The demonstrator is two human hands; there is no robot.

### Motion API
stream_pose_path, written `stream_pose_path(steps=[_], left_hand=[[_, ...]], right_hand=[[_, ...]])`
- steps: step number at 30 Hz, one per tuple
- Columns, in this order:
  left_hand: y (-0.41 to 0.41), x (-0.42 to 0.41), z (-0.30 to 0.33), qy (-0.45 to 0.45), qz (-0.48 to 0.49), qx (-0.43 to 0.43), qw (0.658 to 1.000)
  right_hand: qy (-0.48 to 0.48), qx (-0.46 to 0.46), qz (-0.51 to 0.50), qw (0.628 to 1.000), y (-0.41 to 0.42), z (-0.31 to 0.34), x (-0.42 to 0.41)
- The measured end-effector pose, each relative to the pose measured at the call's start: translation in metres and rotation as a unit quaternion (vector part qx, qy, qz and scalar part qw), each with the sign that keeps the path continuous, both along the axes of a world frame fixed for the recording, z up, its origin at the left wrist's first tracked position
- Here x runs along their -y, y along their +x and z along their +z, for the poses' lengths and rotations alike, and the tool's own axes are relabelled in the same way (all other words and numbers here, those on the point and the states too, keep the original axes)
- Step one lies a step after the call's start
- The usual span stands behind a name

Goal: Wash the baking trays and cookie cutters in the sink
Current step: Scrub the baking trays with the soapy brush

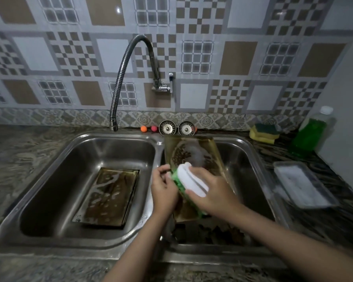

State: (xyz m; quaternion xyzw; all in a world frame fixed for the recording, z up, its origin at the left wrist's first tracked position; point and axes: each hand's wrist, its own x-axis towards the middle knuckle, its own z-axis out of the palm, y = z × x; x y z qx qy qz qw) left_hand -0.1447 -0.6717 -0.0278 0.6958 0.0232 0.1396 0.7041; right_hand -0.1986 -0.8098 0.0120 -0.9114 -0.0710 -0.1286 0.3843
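Right hand [211,192] grips scrubber [190,183] on tilted tray [194,151]; left hand [163,189] steadies its edge.

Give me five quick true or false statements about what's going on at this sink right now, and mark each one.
1. The right hand grips a white-handled scrubber. True.
2. The tray being scrubbed lies flat in the left basin. False: it leans tilted over the right basin; another tray lies in the left basin.
3. Water runs from the faucet. False: no stream shows.
4. A green soap bottle stands on the counter at right. True.
5. The left hand rests idle on the counter. False: it holds the tray's edge.
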Motion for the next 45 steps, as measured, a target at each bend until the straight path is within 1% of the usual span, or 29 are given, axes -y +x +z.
stream_pose_path(steps=[1,2,4,5,7,9,11,13,15,16,19,21,22,25,26,28,30,32,34,37,38,40,42,44,45], left_hand=[[0.003,-0.004,0.0,0.0,0.0,-0.003,1.0],[0.004,-0.004,0.002,0.003,-0.018,-0.005,1.0],[0.004,0.004,0.005,0.006,-0.095,-0.01,0.995],[0.004,0.011,0.005,0.003,-0.131,-0.01,0.991],[0.007,0.02,0.005,-0.001,-0.164,-0.004,0.987],[0.014,0.021,0.005,-0.021,-0.146,0.0,0.989],[0.019,0.016,0.002,-0.043,-0.137,-0.001,0.99],[0.019,0.014,0.002,-0.053,-0.151,0.0,0.987],[0.019,0.019,0.002,-0.054,-0.172,-0.001,0.984],[0.019,0.023,0.004,-0.053,-0.179,0.0,0.982],[0.031,0.03,0.007,-0.03,-0.164,0.01,0.986],[0.04,0.029,0.006,-0.026,-0.155,0.005,0.988],[0.042,0.029,0.005,-0.024,-0.161,0.001,0.987],[0.041,0.038,0.011,-0.014,-0.196,0.004,0.981],[0.042,0.041,0.013,-0.015,-0.201,0.008,0.979],[0.049,0.043,0.015,-0.027,-0.19,0.014,0.981],[0.061,0.034,0.016,-0.045,-0.162,0.016,0.986],[0.068,0.024,0.017,-0.04,-0.138,0.011,0.99],[0.063,0.023,0.017,-0.035,-0.146,0.017,0.989],[0.049,0.037,0.014,-0.026,-0.188,0.013,0.982],[0.046,0.04,0.014,-0.025,-0.192,0.011,0.981],[0.047,0.04,0.018,-0.037,-0.183,0.006,0.982],[0.053,0.03,0.021,-0.056,-0.156,-0.003,0.986],[0.057,0.016,0.021,-0.058,-0.129,-0.011,0.99],[0.057,0.01,0.02,-0.046,-0.12,-0.01,0.992]], right_hand=[[-0.013,-0.006,-0.009,1.0,0.001,-0.002,0.013],[-0.023,-0.011,-0.041,0.999,0.011,-0.003,0.029],[-0.017,-0.016,-0.12,0.993,0.036,-0.001,0.053],[-0.001,-0.011,-0.142,0.99,0.045,0.001,0.055],[0.031,0.009,-0.131,0.991,0.047,-0.001,0.037],[0.042,0.02,-0.077,0.996,0.034,-0.011,0.018],[0.026,0.022,-0.045,0.998,0.027,-0.021,0.024],[0.018,0.005,-0.086,0.996,0.043,-0.024,0.049],[0.057,0.013,-0.14,0.988,0.057,-0.025,0.06],[0.077,0.026,-0.146,0.986,0.059,-0.026,0.053],[0.087,0.058,-0.08,0.991,0.048,-0.03,0.019],[0.09,0.062,-0.057,0.992,0.055,-0.03,0.023],[0.088,0.062,-0.07,0.992,0.068,-0.026,0.032],[0.1,0.068,-0.163,0.979,0.115,-0.006,0.054],[0.106,0.081,-0.173,0.976,0.123,0.0,0.053],[0.114,0.085,-0.14,0.98,0.121,0.001,0.038],[0.124,0.085,-0.08,0.985,0.098,-0.01,0.023],[0.137,0.086,-0.038,0.986,0.079,-0.022,0.02],[0.133,0.085,-0.054,0.986,0.086,-0.02,0.03],[0.133,0.074,-0.14,0.978,0.119,0.002,0.044],[0.134,0.078,-0.15,0.976,0.124,0.009,0.043],[0.13,0.082,-0.122,0.981,0.116,0.013,0.032],[0.139,0.065,-0.059,0.986,0.094,0.004,0.02],[0.165,0.031,-0.032,0.985,0.077,-0.002,0.021],[0.196,0.016,-0.034,0.98,0.075,0.0,0.027]])
